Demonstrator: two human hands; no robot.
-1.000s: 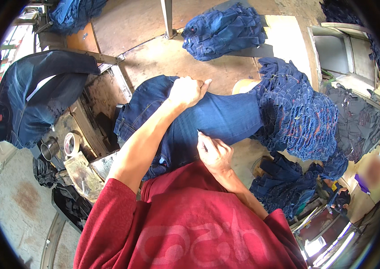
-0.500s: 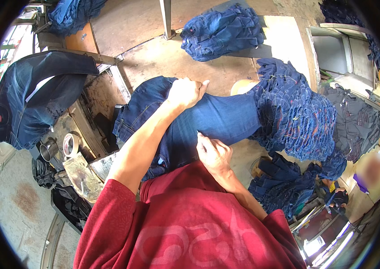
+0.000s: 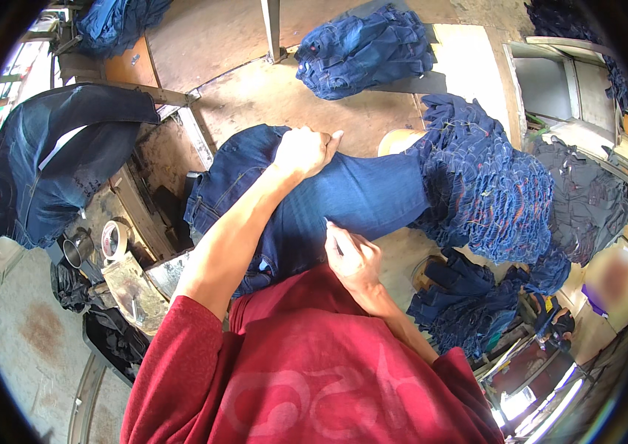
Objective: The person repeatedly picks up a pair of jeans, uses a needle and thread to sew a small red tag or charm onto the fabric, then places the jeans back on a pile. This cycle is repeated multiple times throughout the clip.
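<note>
A pair of blue jeans (image 3: 362,194) lies stretched across in front of me, its waist end at the left and one leg running right. My left hand (image 3: 305,154) is closed on the far edge of the jeans, thumb pointing right. Near the close edge of the same leg, my right hand (image 3: 354,259) has its fingers pinched together against the denim. A tiny tip shows at its fingertips, too small to name. Faint whisker-like lines cross the denim left of my right hand.
To the right is a thick stack of jeans (image 3: 488,189), with dark grey garments (image 3: 584,196) beyond. Folded jeans (image 3: 364,53) lie farther off. Dark jeans (image 3: 69,159) drape at the left, above a metal cup (image 3: 78,248) and a tape roll (image 3: 115,240). More denim (image 3: 454,303) hangs near right.
Both hands keep almost the same place on the jeans. The view has shifted very slightly; nothing is taken up or let go.
</note>
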